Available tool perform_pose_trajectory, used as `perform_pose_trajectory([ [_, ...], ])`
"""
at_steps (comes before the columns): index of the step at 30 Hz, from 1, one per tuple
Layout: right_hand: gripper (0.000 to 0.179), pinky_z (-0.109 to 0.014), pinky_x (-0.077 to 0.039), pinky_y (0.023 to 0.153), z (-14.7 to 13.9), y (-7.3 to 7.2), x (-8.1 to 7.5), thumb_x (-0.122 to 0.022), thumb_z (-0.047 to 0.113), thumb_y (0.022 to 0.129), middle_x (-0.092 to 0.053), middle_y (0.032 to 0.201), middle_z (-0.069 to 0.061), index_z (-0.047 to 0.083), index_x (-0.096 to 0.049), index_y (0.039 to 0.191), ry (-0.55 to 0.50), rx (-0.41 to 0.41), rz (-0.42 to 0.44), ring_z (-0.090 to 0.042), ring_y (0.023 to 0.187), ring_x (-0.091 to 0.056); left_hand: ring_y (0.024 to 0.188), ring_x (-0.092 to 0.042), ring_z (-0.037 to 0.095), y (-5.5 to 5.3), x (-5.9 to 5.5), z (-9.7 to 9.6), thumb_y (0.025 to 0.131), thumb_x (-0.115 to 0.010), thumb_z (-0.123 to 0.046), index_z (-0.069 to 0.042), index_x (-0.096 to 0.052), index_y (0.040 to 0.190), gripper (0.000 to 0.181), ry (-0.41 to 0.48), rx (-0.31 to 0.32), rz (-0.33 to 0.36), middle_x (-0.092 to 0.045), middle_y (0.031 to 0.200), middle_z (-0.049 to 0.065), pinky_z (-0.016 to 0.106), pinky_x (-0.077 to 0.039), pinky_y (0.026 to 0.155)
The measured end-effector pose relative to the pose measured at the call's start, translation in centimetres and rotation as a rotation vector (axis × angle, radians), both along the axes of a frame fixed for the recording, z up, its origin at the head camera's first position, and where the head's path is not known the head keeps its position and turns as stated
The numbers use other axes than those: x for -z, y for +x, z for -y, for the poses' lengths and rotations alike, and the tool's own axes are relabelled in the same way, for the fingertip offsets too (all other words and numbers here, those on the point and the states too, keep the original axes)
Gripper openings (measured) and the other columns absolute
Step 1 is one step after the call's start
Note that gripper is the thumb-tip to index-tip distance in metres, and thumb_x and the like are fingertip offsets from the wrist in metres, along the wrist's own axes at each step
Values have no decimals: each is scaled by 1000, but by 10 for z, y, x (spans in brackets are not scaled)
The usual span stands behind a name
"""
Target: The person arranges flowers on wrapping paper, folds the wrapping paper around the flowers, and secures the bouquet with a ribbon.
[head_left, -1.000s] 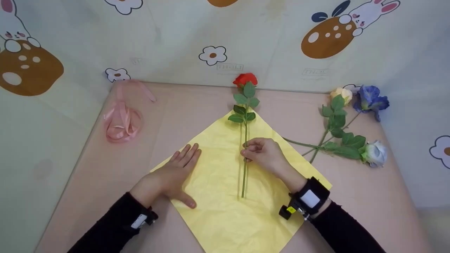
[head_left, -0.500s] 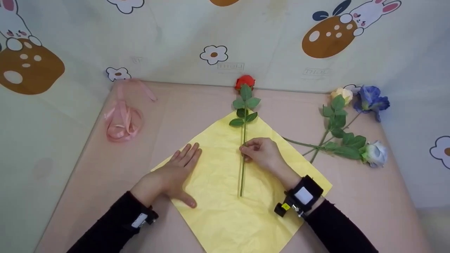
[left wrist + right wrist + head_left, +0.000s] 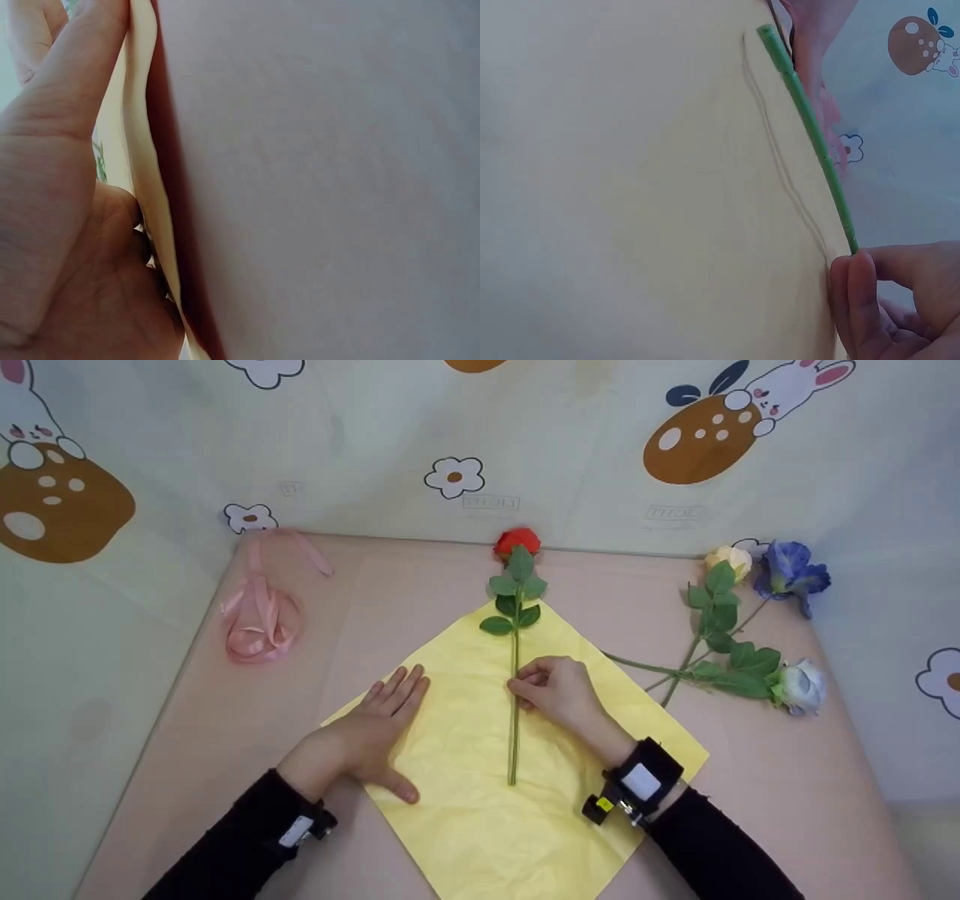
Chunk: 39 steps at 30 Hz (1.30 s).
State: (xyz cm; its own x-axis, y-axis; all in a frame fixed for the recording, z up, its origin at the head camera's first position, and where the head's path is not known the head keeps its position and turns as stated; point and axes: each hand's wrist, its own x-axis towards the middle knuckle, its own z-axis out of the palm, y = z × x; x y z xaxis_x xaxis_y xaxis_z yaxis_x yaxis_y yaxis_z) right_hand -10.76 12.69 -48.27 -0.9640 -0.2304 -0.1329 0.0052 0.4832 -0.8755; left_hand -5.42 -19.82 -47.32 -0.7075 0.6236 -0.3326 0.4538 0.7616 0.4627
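My right hand (image 3: 559, 694) pinches the green stem of a red rose (image 3: 517, 542) between thumb and fingers. The stem (image 3: 821, 150) runs lengthwise over a yellow sheet of wrapping paper (image 3: 450, 840), which lies with one corner pointing away from me. The bloom extends past that far corner. In the right wrist view the stem's lower end stands slightly off the paper, casting a shadow. My left hand (image 3: 371, 742) rests on the paper's left edge, fingers spread and straight. From the left wrist view, the paper's edge (image 3: 154, 187) shows wavy beneath that hand.
To the right lie a cream rose (image 3: 729, 562), a blue flower (image 3: 791, 570) and a pale white-blue rose (image 3: 801, 688), their stems crossing. A coiled pink ribbon (image 3: 262, 622) is at the back left. A patterned cloth (image 3: 375, 450) rises behind the pink table surface (image 3: 187, 735).
The rose has come slightly toward me and to the left in my right hand, its stem lower over the paper. My left hand has stayed in place.
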Motion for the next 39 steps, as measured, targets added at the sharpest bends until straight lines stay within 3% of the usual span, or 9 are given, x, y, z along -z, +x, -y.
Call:
perform_pose_trajectory([
  [17, 13, -29, -61, 58, -2, 0, 6, -83, 14, 98, -76, 76, -3, 2, -79, 99, 26, 21, 6, -17, 60, -74, 167, 7, 46, 2, 3, 1, 67, -96, -71, 6, -2, 172, 160, -9, -2, -31, 10, 181, 26, 64, -8, 132],
  [28, 5, -32, -63, 58, -2, 3, 9, -76, 6, 97, -74, 78, -7, 0, -76, 98, -29, 49, 31, -20, 58, -74, 167, 7, 45, 3, 4, 1, 66, -96, -72, 5, -3, 172, 161, -7, -8, -37, 9, 181, 24, 63, -8, 133],
  [34, 6, -31, -62, 56, -1, 3, 7, -76, 7, 98, -73, 77, -7, 1, -75, 99, -2, 42, 19, -19, 57, -73, 167, 8, 44, 2, 3, 1, 67, -96, -72, 4, -2, 173, 161, -4, -10, -25, 10, 181, 23, 62, -8, 133],
  [39, 13, -27, -55, 47, -2, 4, 5, -79, 14, 100, -69, 70, -4, 5, -72, 93, 35, 11, 13, -16, 50, -66, 167, 8, 45, 1, 3, 1, 67, -96, -73, 5, -2, 172, 161, -15, -7, -27, 10, 181, 24, 63, -8, 133],
])
